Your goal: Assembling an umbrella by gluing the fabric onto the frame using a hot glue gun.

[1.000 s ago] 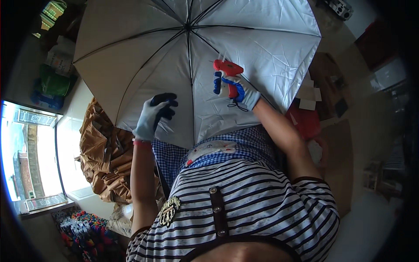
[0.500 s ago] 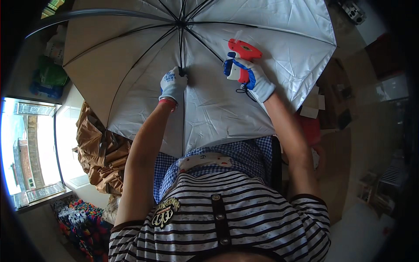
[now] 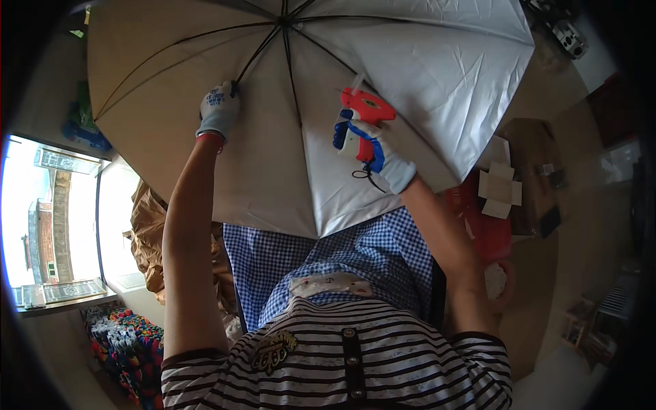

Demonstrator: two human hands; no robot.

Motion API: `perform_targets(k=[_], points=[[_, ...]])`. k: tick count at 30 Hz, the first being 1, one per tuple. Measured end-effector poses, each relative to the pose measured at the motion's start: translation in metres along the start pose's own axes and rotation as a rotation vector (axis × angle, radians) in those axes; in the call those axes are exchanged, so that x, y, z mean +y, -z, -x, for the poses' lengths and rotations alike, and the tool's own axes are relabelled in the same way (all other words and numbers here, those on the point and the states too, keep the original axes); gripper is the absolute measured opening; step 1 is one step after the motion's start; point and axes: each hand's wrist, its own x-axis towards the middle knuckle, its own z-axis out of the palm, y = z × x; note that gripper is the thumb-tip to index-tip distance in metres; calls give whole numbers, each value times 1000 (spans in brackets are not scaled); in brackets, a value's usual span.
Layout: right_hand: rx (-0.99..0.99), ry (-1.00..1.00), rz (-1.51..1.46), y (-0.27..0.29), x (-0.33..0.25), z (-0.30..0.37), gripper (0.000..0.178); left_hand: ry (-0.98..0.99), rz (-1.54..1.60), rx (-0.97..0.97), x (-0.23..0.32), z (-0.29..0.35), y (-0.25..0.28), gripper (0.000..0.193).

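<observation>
An opened umbrella (image 3: 266, 164) with a silvery-grey underside and dark ribs spreads across the front of me. My left hand (image 3: 219, 109), in a white and blue glove, is closed on one umbrella rib (image 3: 254, 60), left of the centre. In a matching glove, my right hand (image 3: 383, 156) grips a red and white tagging gun (image 3: 367, 106) by its handle, with the fingers wrapped near the blue trigger. The gun's thin needle points up and left, over the cloth and apart from the left hand. A dark cord loop hangs below its handle.
Crumpled brown paper (image 3: 147, 239) lies at the left, near a bright window (image 3: 68, 219). Colourful bundled items (image 3: 126, 348) stand below it. To the right are an open small carton (image 3: 500, 191), a red container (image 3: 488, 236) and a pink tub (image 3: 500, 281).
The umbrella has turned and shifted, with its panels and ribs now placed differently. My left hand has moved left and up, to another spot. The tagging gun has come slightly left and nearer.
</observation>
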Motion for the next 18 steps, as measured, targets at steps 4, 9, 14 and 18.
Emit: perform_targets(k=[4,9,14,18], points=[[-73,9,219,-4,1,-15,37,-31,-64,-28,-6,-23,2,26],[-2,-34,191,5,-32,-42,36,60,133,235,41,-33,6,37],[193,68,336,1,-16,-35,32,81,574,252,107,22,-16,45],[168,-23,420,2,-5,-55,28,128,668,144,127,33,-46,37]])
